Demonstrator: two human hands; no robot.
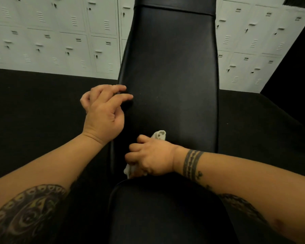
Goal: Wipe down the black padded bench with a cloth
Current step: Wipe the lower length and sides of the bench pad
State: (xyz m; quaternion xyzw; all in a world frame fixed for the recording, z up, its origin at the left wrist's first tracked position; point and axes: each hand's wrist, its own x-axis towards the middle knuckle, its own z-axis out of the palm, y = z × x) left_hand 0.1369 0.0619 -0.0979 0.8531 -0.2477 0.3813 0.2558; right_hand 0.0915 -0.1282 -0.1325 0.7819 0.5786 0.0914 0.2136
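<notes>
White lockers beyond the glossy black worktop, left hand fingers apart at its edge, right hand fingers clamped on a crumpled white cloth.

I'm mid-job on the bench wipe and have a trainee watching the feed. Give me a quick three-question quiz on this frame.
1. Which hand holds the white cloth: left or right?
2. True or false: the left hand is flat on the middle of the long back pad.
3. What stands behind the bench: A) lockers, B) mirrors, C) windows?

Key
1. The right hand, its grip shut on the cloth near the gap between the back pad and the seat pad.
2. False: it rests at the pad's left edge, fingers loosely open.
3. A, pale lockers.
</notes>
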